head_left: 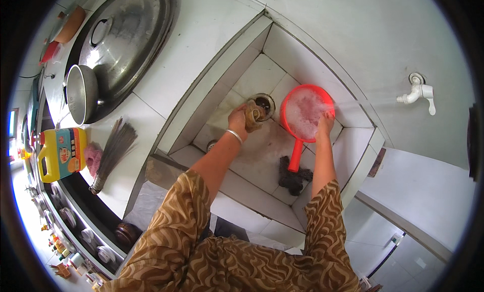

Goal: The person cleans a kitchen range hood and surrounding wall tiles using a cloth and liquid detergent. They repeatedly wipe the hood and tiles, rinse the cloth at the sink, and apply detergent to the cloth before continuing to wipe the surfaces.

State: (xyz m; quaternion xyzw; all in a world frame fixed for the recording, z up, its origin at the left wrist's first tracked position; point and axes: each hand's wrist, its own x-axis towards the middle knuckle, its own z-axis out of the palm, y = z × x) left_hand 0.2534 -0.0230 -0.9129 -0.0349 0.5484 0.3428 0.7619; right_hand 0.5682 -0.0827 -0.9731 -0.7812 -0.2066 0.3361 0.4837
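My left hand (238, 118) grips a wet, crumpled brownish-yellow cloth or scrubber (254, 116) beside the sink's metal drain (266, 102). A bracelet circles that wrist. To the right, a red plastic dipper (285, 121) full of foamy water sits in the white-tiled sink (261, 72). My right hand (325, 125) holds its rim on the right side; the fingertips are partly hidden. Water streams from the white wall tap (419, 91) into the dipper. Below the dipper's handle (295, 157) lies a dark, wet cloth or scouring pad (293, 178) on the sink floor.
Left of the sink, the tiled counter (151, 99) carries a large metal wok lid (124, 38), a metal bowl (81, 95), a bristle whisk brush (115, 152), a pink cloth (92, 157) and a yellow jug (62, 154). Shelves with dishes (89, 235) stand at lower left.
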